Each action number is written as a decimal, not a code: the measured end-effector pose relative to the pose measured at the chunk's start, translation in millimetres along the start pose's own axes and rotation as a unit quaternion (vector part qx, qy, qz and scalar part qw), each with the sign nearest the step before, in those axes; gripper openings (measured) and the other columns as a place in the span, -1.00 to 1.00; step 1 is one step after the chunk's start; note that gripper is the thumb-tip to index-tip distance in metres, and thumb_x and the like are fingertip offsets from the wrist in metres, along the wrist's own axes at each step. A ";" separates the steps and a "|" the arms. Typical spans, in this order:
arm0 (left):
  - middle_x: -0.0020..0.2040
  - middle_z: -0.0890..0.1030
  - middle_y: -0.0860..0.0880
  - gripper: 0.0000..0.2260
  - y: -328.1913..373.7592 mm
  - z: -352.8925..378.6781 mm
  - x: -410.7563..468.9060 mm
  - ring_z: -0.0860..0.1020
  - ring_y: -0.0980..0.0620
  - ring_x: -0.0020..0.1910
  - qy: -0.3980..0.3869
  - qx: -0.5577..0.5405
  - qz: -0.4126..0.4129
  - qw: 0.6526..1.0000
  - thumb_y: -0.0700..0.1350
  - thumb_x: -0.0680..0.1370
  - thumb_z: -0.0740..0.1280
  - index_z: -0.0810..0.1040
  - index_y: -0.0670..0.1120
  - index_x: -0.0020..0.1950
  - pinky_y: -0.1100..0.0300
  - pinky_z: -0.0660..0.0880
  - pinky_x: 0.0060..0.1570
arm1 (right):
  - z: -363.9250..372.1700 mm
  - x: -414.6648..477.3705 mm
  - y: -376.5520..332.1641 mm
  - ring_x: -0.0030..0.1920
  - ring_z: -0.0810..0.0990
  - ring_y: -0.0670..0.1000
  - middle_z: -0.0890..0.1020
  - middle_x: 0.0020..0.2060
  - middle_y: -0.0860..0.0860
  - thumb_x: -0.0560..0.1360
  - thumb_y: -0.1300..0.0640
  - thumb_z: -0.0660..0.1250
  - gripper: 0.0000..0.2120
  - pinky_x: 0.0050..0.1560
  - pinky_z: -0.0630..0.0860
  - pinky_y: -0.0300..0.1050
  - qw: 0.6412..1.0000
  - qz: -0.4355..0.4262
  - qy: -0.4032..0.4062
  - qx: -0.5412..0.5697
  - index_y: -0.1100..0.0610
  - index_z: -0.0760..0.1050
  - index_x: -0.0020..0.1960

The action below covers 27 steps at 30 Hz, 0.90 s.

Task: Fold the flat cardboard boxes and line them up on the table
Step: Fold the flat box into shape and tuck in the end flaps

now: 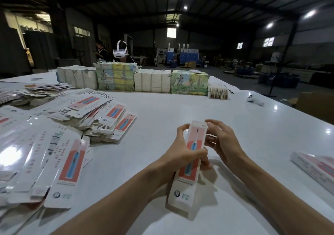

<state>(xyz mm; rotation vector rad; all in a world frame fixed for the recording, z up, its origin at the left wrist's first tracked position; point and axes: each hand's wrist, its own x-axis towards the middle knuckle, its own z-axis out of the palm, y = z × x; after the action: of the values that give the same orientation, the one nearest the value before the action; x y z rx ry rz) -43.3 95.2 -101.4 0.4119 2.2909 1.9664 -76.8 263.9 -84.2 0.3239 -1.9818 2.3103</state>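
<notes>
box (pixel 182 189): long, narrow, white; held above the counter (pixel 162 108) at front centre, tilted, top end away from the person, lower end close over the surface.

left hand (pixel 180 149): fingers (pixel 181 127) curled round the box from its left side. the thumb is laid across the printed front at mid-length; the forefinger is hooked on the left edge near the top. firm grip.

right hand (pixel 223 142): fingers half curled, spread apart. the forefinger tip is set on the top right corner of the box, further tips are pressed against the right edge below it. a light pinch on the edge; the palm is kept off the box.

print on the box: coral panel with a blue toothbrush drawn upright. below it a round dark logo (pixel 177 193) with a white tooth shape, and small green characters beside it, too blurred to be read. one line of fine text under the panel, not legible.

flat boxes (pixel 72 164): same print, heaped in loose overlapping stacks on the left of the counter. dense small text is seen on their backs, unreadable.

folded box (pixel 314 167): laid on its side at the right edge of the counter, well apart from the hands.

bundles (pixel 115 79): white and illustrated packs, lined along the far edge.
</notes>
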 end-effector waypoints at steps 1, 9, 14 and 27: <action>0.18 0.57 -0.02 -0.19 0.3 0.8 0.0 0.74 0.00 0.01 -0.001 0.006 0.004 1.000 0.00 0.41 0.58 0.13 0.35 0.43 0.20 0.68 -0.12 | -1.4 0.6 -0.1 0.07 0.75 0.20 0.74 0.03 0.19 0.72 0.13 0.25 -0.76 -0.06 0.69 -0.09 1.000 0.000 -0.021 -0.001 0.19 0.61 0.28; 0.15 0.61 -0.10 -0.22 1.7 -1.8 -2.6 0.76 -0.08 -0.06 -0.028 0.011 -0.004 1.000 -0.06 0.49 0.55 0.10 0.29 0.46 0.17 0.69 -0.11 | -4.8 -2.2 -1.5 0.10 0.75 0.20 0.75 0.08 0.14 0.72 0.30 0.17 -0.69 -0.04 0.71 -0.04 0.996 -0.046 -0.054 -0.044 0.13 0.68 0.21; 0.15 0.61 -0.05 -0.23 -0.4 -0.7 -1.0 0.75 0.01 -0.06 -0.022 0.040 -0.008 0.999 -0.02 0.50 0.55 0.09 0.30 0.46 0.20 0.69 -0.14 | -4.3 -2.9 -8.2 0.18 0.72 0.22 0.72 0.17 0.17 0.67 0.30 0.15 -0.69 0.00 0.70 -0.02 0.997 -0.006 -0.075 0.013 0.25 0.66 0.22; -0.13 0.69 0.08 -0.21 -1.7 2.2 -1.2 0.76 -0.12 -0.17 -0.062 -0.032 -0.004 0.998 -0.10 0.45 0.57 0.12 0.47 0.33 0.18 0.67 -0.22 | 0.1 -3.4 -12.7 -0.03 0.75 0.13 0.74 0.03 0.23 0.64 0.23 0.36 -0.82 -0.12 0.72 0.01 0.999 0.029 -0.011 0.035 0.20 0.76 0.02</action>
<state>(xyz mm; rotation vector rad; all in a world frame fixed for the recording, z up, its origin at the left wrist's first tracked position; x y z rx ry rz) -41.8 96.7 -103.5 0.5025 2.1451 1.9450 -71.0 266.0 -72.7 0.3025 -1.9498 2.4265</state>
